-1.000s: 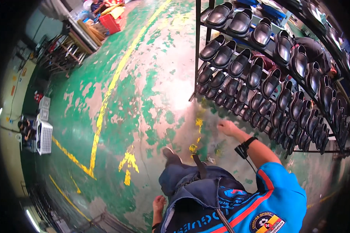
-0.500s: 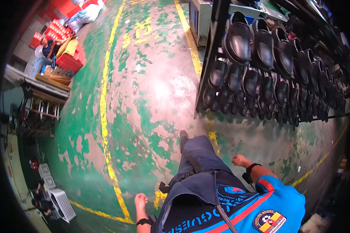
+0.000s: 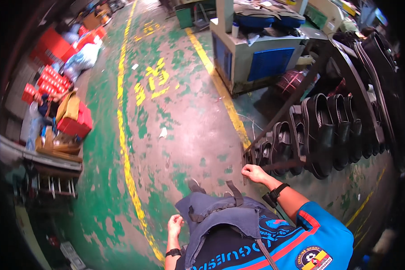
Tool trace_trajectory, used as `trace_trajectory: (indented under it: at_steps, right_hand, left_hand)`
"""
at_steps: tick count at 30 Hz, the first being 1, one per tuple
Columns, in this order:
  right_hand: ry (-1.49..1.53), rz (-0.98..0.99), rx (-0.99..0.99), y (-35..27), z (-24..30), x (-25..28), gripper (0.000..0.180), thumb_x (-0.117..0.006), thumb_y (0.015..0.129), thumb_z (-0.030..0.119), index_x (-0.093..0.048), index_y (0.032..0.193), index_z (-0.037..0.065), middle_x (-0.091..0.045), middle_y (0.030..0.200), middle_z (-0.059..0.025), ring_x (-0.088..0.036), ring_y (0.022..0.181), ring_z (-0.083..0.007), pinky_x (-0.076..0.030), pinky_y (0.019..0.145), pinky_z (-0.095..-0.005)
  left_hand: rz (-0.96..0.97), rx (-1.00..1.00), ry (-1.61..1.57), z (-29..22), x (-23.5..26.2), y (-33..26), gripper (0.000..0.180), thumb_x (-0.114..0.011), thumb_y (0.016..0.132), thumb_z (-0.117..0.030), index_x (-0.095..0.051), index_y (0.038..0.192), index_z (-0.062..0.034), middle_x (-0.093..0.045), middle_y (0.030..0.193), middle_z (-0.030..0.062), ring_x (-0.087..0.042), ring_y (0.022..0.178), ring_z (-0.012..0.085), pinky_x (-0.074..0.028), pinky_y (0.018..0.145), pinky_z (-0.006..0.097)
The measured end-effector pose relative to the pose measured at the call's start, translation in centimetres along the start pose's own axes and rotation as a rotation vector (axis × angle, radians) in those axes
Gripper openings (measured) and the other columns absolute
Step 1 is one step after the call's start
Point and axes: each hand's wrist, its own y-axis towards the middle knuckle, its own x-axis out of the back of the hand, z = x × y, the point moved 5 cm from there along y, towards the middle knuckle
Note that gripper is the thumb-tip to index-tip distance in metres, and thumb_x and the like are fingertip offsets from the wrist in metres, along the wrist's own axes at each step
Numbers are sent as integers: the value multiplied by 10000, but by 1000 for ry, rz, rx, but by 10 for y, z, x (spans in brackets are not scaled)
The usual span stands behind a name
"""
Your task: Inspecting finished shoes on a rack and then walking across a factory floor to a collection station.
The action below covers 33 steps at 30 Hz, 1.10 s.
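My left hand [image 3: 175, 222] hangs beside the dark blue apron [image 3: 231, 207], its fingers loosely curled with nothing visible in them. Further forward on the right, my right hand [image 3: 255, 173] is also curled and appears to hold nothing. It is close to the near end of a dark metal rack [image 3: 297, 92], but I cannot tell whether it touches. Rows of black slip-on shoes [image 3: 318, 135] hang on that rack. Both wrists wear dark bands.
A worn green floor [image 3: 180, 135] runs ahead between yellow lines. A grey machine cabinet [image 3: 265, 60] with blue panels stands beyond the rack. Red boxes [image 3: 54, 80] and a seated person [image 3: 42, 108] are on the left, near a wooden stack [image 3: 60, 150].
I have moved forward along the floor. The rack has shifted nearer on the right, and the cabinet shows more fully. My right hand has swung forward and up.
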Motion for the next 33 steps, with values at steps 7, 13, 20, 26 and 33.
trace_trajectory:
  at_steps: [7,13,20,26,33]
  right_hand:
    - [140,-269,-152,100,63,48,221,-582,857,168,-610,1018,19,-645,799,-44,-607,727,-124,-493,677,-284]
    - [350,-769,-210,135,66,119,518,-556,865,144,-392,1313,-56,-645,842,-76,-626,753,-144,-506,677,-285]
    - [1169,-1603,-71,148,60,226,764,-525,928,287,-44,1465,38,-552,1155,-139,-607,923,-186,-497,794,-318]
    - [1052,-2098,-276,148,21,279,702,-546,917,325,-178,1441,39,-464,1273,-220,-483,1142,-302,-377,984,-386]
    - [940,-2302,-1211,111,0,282,686,-553,879,408,-300,1403,45,-336,1367,-266,-416,1231,-359,-341,1029,-401]
  left_hand:
    - [177,235,164,-40,90,197,126,-619,860,-134,-590,938,-39,-598,749,33,-549,595,125,-445,520,258]
    - [313,83,416,-269,115,348,72,-553,887,-64,-502,934,-45,-535,672,41,-499,509,139,-389,421,258]
    - [349,-126,317,-503,3,509,107,-538,896,-78,-494,982,-32,-526,728,46,-475,535,102,-377,433,219]
    - [668,-267,564,-608,-203,495,194,-568,905,-141,-541,1059,-27,-609,851,54,-583,683,124,-473,597,259]
    - [945,-334,1055,-679,-343,518,252,-590,868,-175,-572,1066,-19,-636,873,78,-624,717,159,-488,619,283]
